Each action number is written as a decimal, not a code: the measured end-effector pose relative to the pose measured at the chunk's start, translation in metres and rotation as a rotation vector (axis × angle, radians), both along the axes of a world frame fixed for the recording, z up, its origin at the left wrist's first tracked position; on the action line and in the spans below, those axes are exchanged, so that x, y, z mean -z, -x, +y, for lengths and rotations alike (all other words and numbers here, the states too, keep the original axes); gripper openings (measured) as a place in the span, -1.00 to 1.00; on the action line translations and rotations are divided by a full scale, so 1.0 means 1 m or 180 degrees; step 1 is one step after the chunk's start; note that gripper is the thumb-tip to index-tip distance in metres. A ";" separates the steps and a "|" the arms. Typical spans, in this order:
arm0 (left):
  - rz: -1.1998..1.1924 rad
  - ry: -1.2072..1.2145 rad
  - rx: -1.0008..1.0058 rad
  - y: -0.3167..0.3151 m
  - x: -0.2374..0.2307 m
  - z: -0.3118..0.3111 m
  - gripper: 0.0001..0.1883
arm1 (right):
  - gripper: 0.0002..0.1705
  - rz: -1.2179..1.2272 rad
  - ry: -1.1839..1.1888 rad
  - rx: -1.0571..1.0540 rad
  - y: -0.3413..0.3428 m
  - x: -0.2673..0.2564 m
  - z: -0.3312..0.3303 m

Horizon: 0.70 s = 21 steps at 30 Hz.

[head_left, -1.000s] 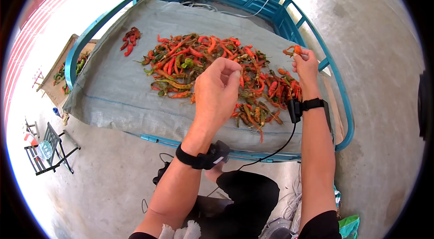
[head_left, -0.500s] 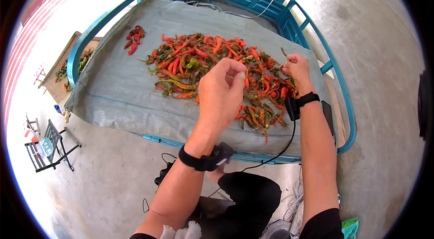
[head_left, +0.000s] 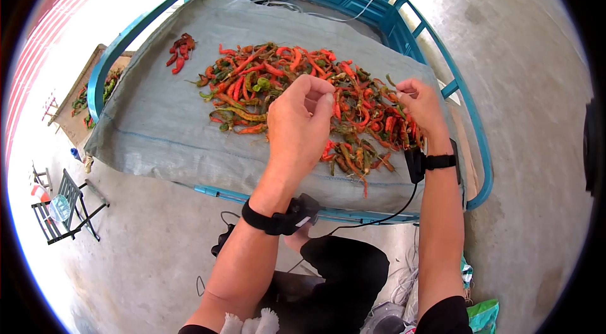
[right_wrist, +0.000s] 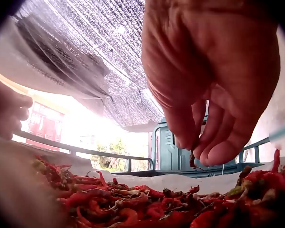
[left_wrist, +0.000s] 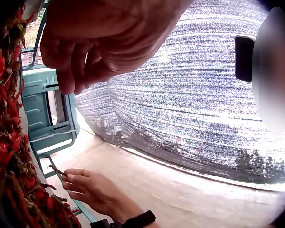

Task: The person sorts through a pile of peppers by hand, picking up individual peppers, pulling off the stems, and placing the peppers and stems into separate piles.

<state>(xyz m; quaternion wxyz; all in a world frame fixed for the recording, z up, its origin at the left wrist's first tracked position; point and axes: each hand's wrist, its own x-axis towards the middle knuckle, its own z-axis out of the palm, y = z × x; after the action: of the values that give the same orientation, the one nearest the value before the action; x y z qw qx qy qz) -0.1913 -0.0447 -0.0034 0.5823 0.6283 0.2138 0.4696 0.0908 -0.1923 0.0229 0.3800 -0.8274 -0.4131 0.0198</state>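
Observation:
A broad heap of red, orange and green chili peppers [head_left: 243, 72], many of them wrinkled, lies on a grey woven sheet [head_left: 158, 107]. My right hand [head_left: 421, 107] is low over the heap's right end. Between thumb and fingers it pinches a thin, dark, shrivelled chili pepper [left_wrist: 56, 169], mostly hidden by the fingertips; in the right wrist view its dark end [right_wrist: 193, 160] pokes out below them. Above the middle of the heap hovers my left hand [head_left: 300, 119], fingers loosely curled with nothing visible in them. A small separate group of dark red chili peppers [head_left: 181, 53] sits at the far left.
The sheet covers a blue cart bed with a metal rail [head_left: 470, 103] along its sides. Left of it, a board [head_left: 82, 122] carries more peppers, and a folding chair [head_left: 71, 204] stands on the floor. A black cable [head_left: 372, 219] runs to my right wrist.
My right hand has come down and back toward the heap's right end. The orange-red chili pepper seen in it a second ago no longer shows. My left hand has hardly moved.

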 end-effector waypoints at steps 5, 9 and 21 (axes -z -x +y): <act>-0.0032 -0.0017 0.0026 -0.003 0.002 -0.003 -0.93 | -0.64 -0.0607 0.0459 -0.0436 0.032 0.022 -0.010; -0.0039 -0.0069 0.0022 -0.004 0.003 -0.003 -0.93 | -0.44 -0.1912 0.1321 -0.0544 0.057 0.039 -0.009; 0.0180 -0.0109 0.0133 0.001 -0.004 -0.004 -0.91 | -0.80 -0.0914 0.0479 -0.0191 0.068 0.041 -0.038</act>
<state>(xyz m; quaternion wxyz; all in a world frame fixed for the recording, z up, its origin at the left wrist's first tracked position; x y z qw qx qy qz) -0.1921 -0.0485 0.0007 0.5748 0.6555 0.2090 0.4430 0.0227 -0.2303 -0.0177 0.2533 -0.8351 -0.4850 -0.0564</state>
